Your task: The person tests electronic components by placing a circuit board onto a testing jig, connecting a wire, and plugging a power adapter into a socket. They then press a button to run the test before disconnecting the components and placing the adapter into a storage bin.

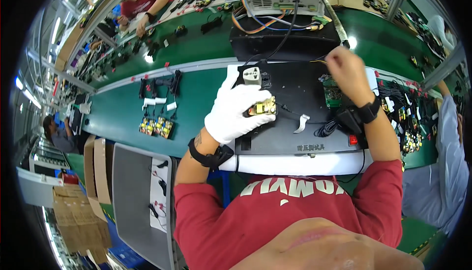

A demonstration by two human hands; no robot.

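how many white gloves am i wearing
1: the white glove on your left hand, which grips a small circuit board. Your right hand is bare; neither hand is hidden.

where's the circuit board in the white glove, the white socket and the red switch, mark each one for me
Circuit board (263, 107): head view, on its yellow component side.
White socket (252, 75): head view, on its face with the holes.
Red switch (353, 140): head view, middle of its red face.
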